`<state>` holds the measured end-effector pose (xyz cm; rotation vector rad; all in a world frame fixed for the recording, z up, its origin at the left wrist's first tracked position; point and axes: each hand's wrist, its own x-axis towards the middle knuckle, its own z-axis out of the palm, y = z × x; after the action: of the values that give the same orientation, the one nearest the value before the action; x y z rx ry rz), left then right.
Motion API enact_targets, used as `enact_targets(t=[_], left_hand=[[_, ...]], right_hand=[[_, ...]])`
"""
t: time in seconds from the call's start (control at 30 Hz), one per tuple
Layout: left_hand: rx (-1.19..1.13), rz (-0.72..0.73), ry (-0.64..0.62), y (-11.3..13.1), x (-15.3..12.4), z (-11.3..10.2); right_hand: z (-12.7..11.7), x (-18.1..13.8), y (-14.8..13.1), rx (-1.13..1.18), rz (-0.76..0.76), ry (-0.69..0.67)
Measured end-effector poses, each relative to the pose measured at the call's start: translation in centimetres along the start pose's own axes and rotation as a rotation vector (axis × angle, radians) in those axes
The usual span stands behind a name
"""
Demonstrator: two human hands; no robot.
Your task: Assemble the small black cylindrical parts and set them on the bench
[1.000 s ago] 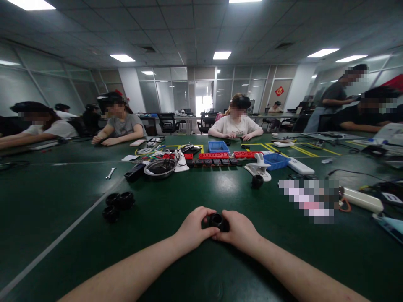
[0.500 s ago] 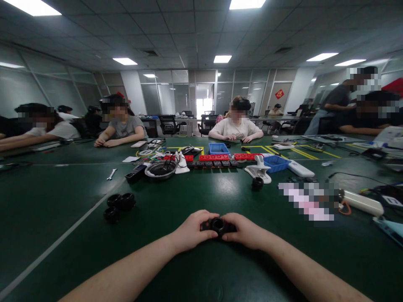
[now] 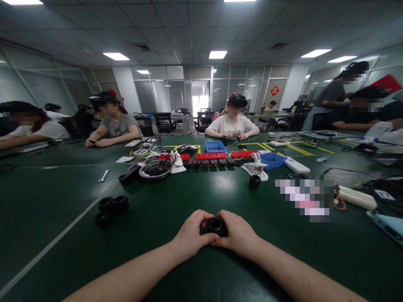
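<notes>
Low at the front of the green table, both hands are wrapped around a black part with a round hollow collar facing up. My left hand grips its left side, and my right hand covers the right side. The thumbs meet in front of the collar. Much of the part's body is hidden by the fingers, so I cannot make out its exact kind. Off to the left lies a small cluster of black ring-shaped pieces. One similar black piece sits farther ahead on the right.
Across the table's middle runs a row of red and black strips. Near it are a metal bowl with cables, a white clip stand, blue trays and a wrench. A person sits opposite.
My right hand has drawn in closer around the black part, and the thumbs now meet before it. The whole view has shifted slightly, so table items appear farther left.
</notes>
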<state>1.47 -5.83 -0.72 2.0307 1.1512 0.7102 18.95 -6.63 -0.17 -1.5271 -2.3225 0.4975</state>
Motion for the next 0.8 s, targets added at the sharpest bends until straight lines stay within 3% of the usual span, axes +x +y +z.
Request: enact_targets(t=[0.2,0.4,0.6,0.8], left_hand=[[-0.027,0.099,-0.096,-0.1,0.3,-0.7],[-0.021,0.107,-0.095,-0.2,0.3,-0.6],[-0.032,0.076,-0.067,0.2,0.2,-0.1],[-0.020,0.015,0.039,0.0,-0.1,0.5]], right_hand=[[-0.9,0.1,1.0,0.207,-0.147,-0.116],[-1.2,0.4,1.4,0.217,-0.143,-0.190],[-0.6,0.6,1.3,0.195,-0.044,-0.158],[0.4,0.2,-0.3,-0.069,0.023,0.001]])
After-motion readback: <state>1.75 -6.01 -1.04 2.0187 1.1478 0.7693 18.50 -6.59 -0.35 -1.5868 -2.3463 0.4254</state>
